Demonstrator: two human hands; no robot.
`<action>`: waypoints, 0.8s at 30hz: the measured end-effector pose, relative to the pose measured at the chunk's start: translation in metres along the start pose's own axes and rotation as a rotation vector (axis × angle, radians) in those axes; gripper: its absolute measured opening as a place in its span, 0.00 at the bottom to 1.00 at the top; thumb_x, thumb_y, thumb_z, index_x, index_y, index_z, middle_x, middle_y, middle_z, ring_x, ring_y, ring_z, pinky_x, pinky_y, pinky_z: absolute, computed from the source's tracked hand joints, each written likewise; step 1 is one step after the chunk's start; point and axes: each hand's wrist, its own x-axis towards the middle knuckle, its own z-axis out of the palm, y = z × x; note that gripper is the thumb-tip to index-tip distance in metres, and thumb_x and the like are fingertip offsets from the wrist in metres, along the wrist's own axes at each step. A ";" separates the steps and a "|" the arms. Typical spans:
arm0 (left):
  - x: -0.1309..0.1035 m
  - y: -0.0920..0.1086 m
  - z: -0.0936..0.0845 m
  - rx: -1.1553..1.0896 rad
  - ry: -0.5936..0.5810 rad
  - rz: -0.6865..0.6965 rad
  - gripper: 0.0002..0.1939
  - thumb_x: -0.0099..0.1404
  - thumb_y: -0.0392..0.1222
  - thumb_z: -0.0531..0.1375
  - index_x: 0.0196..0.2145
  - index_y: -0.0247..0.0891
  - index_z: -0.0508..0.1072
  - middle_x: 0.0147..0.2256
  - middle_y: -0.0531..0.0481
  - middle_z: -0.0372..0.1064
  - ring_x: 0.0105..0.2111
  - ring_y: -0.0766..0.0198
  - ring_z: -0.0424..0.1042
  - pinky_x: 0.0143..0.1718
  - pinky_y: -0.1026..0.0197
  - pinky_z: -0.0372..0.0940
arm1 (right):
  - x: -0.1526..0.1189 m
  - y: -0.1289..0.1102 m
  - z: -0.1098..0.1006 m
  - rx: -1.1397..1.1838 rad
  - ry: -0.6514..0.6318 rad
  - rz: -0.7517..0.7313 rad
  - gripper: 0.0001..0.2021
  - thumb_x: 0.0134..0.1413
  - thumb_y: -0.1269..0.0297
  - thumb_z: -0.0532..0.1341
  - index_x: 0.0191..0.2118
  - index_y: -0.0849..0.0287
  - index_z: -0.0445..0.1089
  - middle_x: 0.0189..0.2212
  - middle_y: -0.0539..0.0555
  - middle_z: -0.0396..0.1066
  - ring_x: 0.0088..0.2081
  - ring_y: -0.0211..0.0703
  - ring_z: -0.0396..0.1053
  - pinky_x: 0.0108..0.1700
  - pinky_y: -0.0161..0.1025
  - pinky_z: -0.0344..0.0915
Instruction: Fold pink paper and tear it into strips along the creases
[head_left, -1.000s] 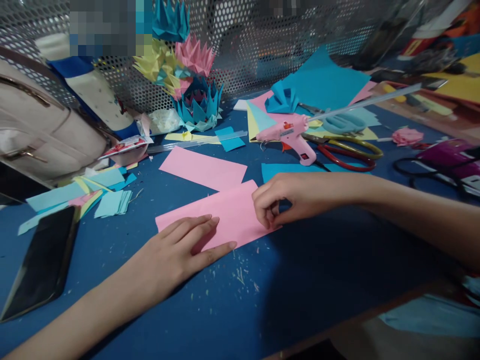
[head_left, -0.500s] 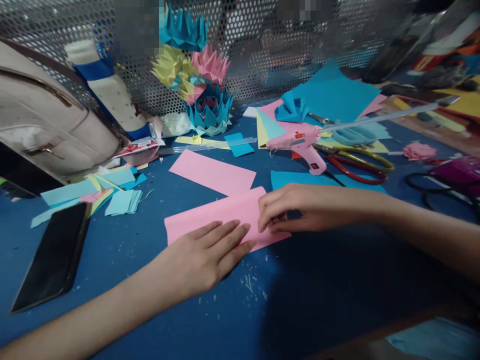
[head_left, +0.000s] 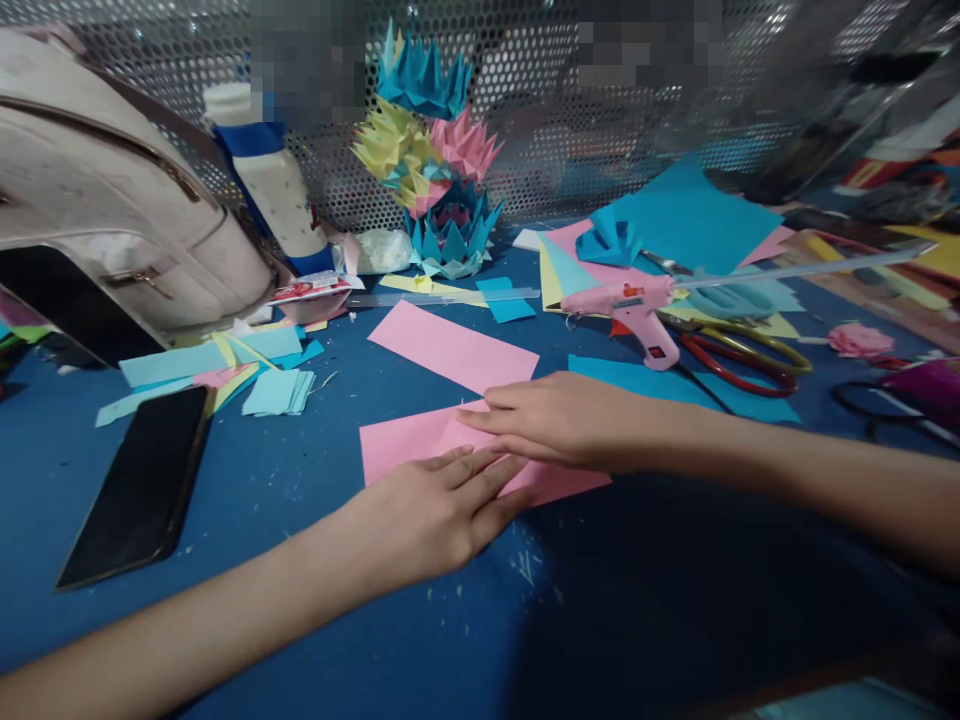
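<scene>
A pink paper [head_left: 397, 447] lies on the blue table in front of me, partly covered by both hands. My left hand [head_left: 439, 510] rests palm down on its lower edge, fingers stretched out. Flat on the paper's upper right part is my right hand [head_left: 559, 420], its fingers pointing left and touching or nearly touching my left fingertips. Neither hand grips anything. Just behind the paper, a second pink strip [head_left: 454, 345] lies flat, its near end close to my right hand.
Left: phone [head_left: 142, 480], light blue paper squares [head_left: 279, 391], backpack [head_left: 120, 190], bottle [head_left: 277, 190]. Behind: folded paper flowers [head_left: 450, 235] before a perforated metal panel. Right: pink glue gun [head_left: 637, 310], red-and-yellow-handled scissors [head_left: 739, 365], blue sheets [head_left: 675, 215], pink paper flower [head_left: 860, 340].
My right hand has moved left over the paper and flattened, its fingers no longer curled. The paper's raised upper edge now lies flatter. The whole view has shifted slightly.
</scene>
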 end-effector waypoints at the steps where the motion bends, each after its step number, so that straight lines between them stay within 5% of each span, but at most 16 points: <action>1: 0.000 0.000 0.001 0.002 0.022 -0.002 0.19 0.73 0.31 0.49 0.58 0.25 0.66 0.58 0.34 0.66 0.56 0.48 0.69 0.51 0.52 0.71 | 0.007 -0.001 -0.002 -0.011 -0.015 -0.004 0.21 0.70 0.59 0.46 0.60 0.58 0.65 0.45 0.59 0.72 0.42 0.46 0.69 0.34 0.38 0.59; 7: -0.003 0.000 0.009 -0.010 0.100 -0.048 0.18 0.74 0.30 0.48 0.57 0.29 0.68 0.55 0.38 0.70 0.50 0.52 0.74 0.44 0.53 0.74 | 0.043 -0.007 -0.014 0.003 -0.073 -0.093 0.21 0.71 0.56 0.43 0.59 0.54 0.65 0.36 0.55 0.71 0.30 0.40 0.65 0.29 0.36 0.53; 12: -0.001 0.000 0.015 -0.055 0.119 -0.078 0.18 0.75 0.34 0.47 0.56 0.33 0.70 0.55 0.42 0.70 0.47 0.54 0.76 0.48 0.51 0.72 | 0.076 -0.017 -0.021 0.032 -0.130 -0.176 0.21 0.71 0.56 0.43 0.59 0.50 0.66 0.36 0.54 0.71 0.30 0.39 0.65 0.30 0.36 0.53; 16: -0.001 -0.001 0.020 -0.059 0.139 -0.106 0.18 0.76 0.37 0.47 0.54 0.33 0.72 0.53 0.42 0.72 0.48 0.51 0.75 0.47 0.48 0.73 | 0.097 -0.031 -0.026 -0.022 -0.153 -0.198 0.24 0.71 0.56 0.41 0.55 0.57 0.70 0.34 0.56 0.72 0.30 0.41 0.65 0.30 0.37 0.52; 24: 0.000 -0.005 0.015 -0.091 0.086 -0.071 0.18 0.76 0.34 0.48 0.58 0.32 0.68 0.55 0.41 0.71 0.53 0.53 0.72 0.53 0.50 0.68 | 0.086 -0.030 -0.015 -0.088 -0.110 -0.175 0.22 0.71 0.58 0.43 0.58 0.56 0.66 0.37 0.56 0.73 0.33 0.42 0.68 0.28 0.37 0.52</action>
